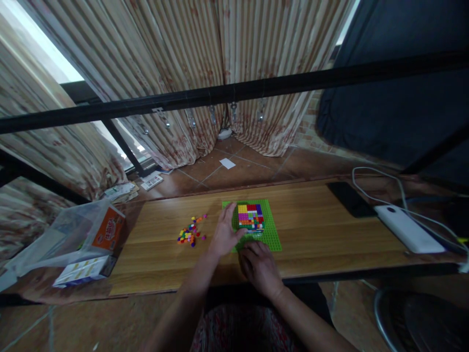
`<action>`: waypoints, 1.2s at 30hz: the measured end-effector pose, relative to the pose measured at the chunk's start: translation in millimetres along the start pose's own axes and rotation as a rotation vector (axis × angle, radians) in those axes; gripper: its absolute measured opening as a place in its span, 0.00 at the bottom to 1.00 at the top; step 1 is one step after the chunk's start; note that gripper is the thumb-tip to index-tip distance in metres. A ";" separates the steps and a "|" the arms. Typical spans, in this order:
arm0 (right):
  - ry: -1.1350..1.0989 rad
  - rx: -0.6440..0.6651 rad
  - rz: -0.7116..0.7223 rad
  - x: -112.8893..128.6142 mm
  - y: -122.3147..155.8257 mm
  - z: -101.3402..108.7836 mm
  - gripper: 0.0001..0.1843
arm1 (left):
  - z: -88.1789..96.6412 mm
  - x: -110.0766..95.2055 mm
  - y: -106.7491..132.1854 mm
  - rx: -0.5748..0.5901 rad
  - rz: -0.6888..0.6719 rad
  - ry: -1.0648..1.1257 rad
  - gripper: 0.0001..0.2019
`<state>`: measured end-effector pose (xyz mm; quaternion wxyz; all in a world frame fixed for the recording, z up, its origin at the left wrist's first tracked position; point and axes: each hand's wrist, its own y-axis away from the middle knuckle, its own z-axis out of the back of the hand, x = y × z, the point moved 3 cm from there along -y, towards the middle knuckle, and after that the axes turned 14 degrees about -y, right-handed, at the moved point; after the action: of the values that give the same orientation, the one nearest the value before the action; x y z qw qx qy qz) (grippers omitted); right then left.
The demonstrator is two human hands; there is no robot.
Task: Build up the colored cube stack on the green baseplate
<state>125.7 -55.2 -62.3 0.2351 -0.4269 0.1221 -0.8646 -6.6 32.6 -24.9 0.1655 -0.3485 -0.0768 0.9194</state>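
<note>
A green studded baseplate (271, 230) lies on the wooden board, carrying a block of colourful toy bricks (250, 215) in yellow, red, purple, pink and other colours. At the left side of this block is my left hand (224, 232), its fingers stretched forward and its thumb apart, over the plate's left part. My right hand (259, 264) rests by the plate's front edge, fingers curled down and together. Whatever those fingers hold, if anything, is hidden beneath them. Left of my hands lies a loose pile of small bricks (186, 235) in mixed colours.
On the right lie a black phone (351, 199), a white power bank (408, 229) and a white cable (397, 182). To the left are a clear plastic bin (69, 230) and a box (85, 271). A dark rail (234, 92) crosses behind the wooden board (311, 239).
</note>
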 end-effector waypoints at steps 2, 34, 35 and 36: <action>0.006 0.000 -0.009 0.5 -0.4 0.4 0.07 | 2.1 3.2 -11.6 0.090 -0.043 0.058 0.46; 0.020 0.008 -0.039 1.0 -2.7 0.9 0.07 | -19.7 9.8 -34.1 0.290 0.021 0.378 0.57; 0.022 0.009 -0.039 0.8 -2.8 0.8 0.07 | -20.8 9.5 -34.6 0.280 0.016 0.387 0.57; 0.025 0.010 -0.042 0.6 -2.9 0.7 0.07 | -22.1 9.4 -35.0 0.273 0.011 0.398 0.57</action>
<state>125.0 -53.0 -60.3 0.2176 -0.4174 0.1116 -0.8752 10.3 69.2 -38.1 0.2179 -0.4976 0.0842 0.8354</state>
